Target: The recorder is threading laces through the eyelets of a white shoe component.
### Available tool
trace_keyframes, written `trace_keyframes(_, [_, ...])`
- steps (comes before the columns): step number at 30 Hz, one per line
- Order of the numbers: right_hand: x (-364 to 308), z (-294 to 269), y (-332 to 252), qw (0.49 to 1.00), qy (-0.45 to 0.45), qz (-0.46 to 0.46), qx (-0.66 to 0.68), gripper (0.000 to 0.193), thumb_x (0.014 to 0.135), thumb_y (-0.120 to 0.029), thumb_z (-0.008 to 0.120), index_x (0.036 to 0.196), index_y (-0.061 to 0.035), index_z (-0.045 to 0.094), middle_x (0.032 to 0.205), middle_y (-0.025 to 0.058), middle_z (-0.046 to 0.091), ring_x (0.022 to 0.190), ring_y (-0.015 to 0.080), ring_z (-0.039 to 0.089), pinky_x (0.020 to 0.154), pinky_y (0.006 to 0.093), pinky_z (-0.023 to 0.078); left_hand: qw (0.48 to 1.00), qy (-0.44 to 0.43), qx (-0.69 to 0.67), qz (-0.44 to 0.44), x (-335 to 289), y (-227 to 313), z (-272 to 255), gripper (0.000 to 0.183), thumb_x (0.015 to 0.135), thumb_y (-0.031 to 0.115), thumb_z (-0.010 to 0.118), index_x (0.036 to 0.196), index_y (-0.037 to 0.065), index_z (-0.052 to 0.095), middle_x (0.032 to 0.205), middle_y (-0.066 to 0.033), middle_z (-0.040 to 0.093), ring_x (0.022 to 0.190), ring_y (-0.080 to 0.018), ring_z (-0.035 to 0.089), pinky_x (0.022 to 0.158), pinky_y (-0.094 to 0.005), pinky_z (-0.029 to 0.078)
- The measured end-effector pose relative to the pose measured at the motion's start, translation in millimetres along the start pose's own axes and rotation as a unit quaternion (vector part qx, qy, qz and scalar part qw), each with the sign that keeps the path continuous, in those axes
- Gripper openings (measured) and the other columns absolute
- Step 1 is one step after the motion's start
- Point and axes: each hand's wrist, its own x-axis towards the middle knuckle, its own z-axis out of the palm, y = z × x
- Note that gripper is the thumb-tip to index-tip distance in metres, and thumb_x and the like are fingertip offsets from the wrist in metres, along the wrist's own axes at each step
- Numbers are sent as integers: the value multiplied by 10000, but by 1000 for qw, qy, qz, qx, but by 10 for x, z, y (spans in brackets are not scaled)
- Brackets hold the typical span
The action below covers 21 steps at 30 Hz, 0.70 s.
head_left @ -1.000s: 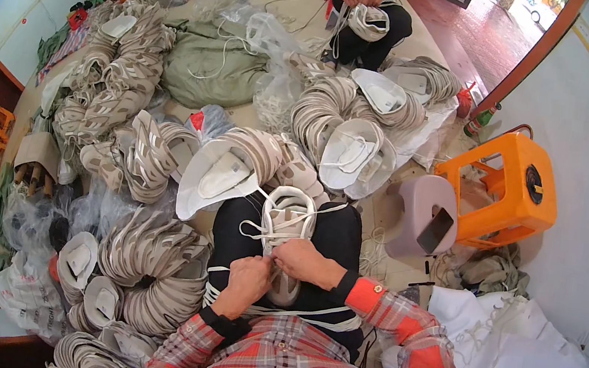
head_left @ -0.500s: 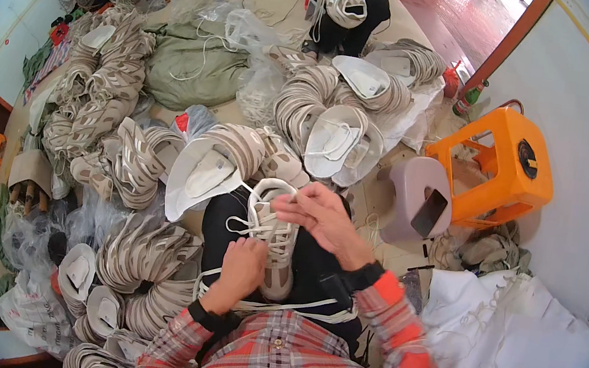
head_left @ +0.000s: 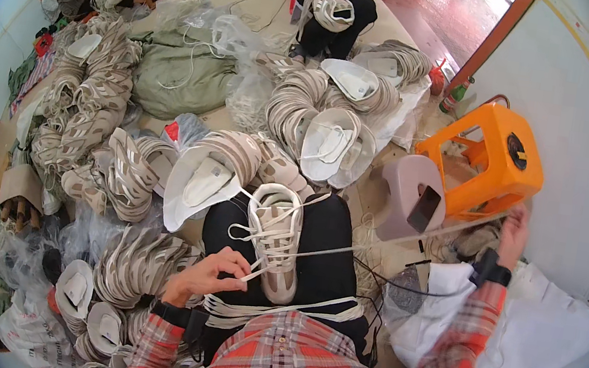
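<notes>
A beige and white shoe upper [head_left: 281,273] lies on my lap with its toe towards me, part laced. My left hand [head_left: 212,276] is by its toe, thumb and forefinger pinched on a white shoelace. Far out to the right, close to the orange stool, my right hand [head_left: 512,238] is closed on the same kind of lace. That white shoelace [head_left: 357,248] stretches taut from the upper across to my right hand. A loose loop hangs at the upper's left side. More white laces [head_left: 283,312] lie in a bundle across my lap.
Stacks of shoe uppers [head_left: 135,259] crowd the left and middle. An orange stool [head_left: 492,164] and a grey stool [head_left: 395,199] bearing a phone [head_left: 423,208] stand at right. White sacking [head_left: 538,335] lies below them. Another person [head_left: 328,6] sits opposite with an upper.
My right hand has swung from above the upper far out to the right, drawing the lace straight. My left hand has shifted slightly left and down, off the upper's side.
</notes>
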Motion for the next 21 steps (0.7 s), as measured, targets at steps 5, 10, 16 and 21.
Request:
trace_keyframes(5, [565, -935, -630, 993, 5, -52, -108, 181, 886, -135, 506, 950, 15, 586, 908, 73, 606, 855, 137, 546, 727, 225, 425, 977, 139, -78, -142, 134, -349, 288, 238, 772, 75, 625, 1005, 39, 594, 819, -52, 600, 597, -121, 494, 542, -231, 411])
trace_keyframes(10, [1002, -1050, -1709, 956, 165, -209, -121, 212, 883, -152, 489, 941, 27, 587, 940, 93, 618, 798, 164, 574, 708, 259, 453, 952, 301, 41, -44, 189, -270, 426, 271, 764, 32, 593, 1028, 30, 531, 698, -53, 590, 583, -136, 532, 568, -255, 445])
trace_keyframes(16, [-773, 642, 514, 909, -226, 58, -346, 231, 865, -135, 453, 1020, -2, 561, 831, 99, 618, 721, 171, 614, 623, 291, 496, 920, 284, 169, -209, 394, -194, 624, 272, 772, 155, 590, 1018, 88, 498, 653, -119, 596, 619, -319, 599, 555, -409, 453])
trace_keyframes(21, [-2862, 2348, 1220, 646, -547, -156, -510, 135, 755, -77, 498, 862, -60, 579, 806, 122, 577, 802, 298, 546, 668, 364, 453, 929, 260, 207, -162, 441, -108, 696, 262, 804, 147, 512, 1064, 125, 482, 618, -175, 569, 609, -365, 587, 547, -464, 449])
